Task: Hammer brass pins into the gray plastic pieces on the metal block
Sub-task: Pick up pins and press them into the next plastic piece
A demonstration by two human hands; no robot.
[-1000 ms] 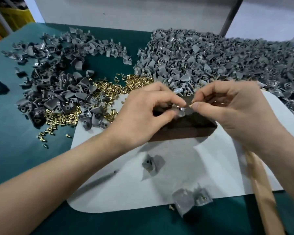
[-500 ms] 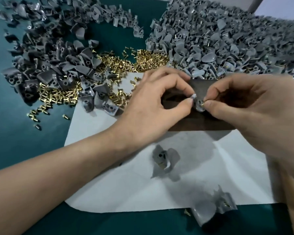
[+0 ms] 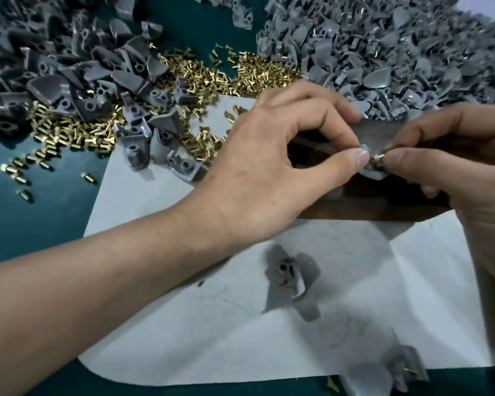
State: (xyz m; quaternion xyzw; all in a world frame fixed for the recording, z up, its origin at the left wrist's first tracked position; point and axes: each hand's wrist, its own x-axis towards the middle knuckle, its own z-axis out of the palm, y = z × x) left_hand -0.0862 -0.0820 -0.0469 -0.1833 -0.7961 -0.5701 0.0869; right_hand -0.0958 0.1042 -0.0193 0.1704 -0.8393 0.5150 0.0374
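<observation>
Both arms are bare, with no sleeve in view. The left hand (image 3: 272, 167) has no ring, watch or glove, and its thumbnail is short. The right hand (image 3: 455, 155) is also bare, without any jewellery.

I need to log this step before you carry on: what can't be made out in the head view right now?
- Whether the brass pin is seated in the gray piece: fingertips of the left hand and right hand cover it.
- Most of the metal block: hidden under both hands.
- The hammer: not in view.
- The gray piece at the bottom edge: blurred and partly cut off.
</observation>
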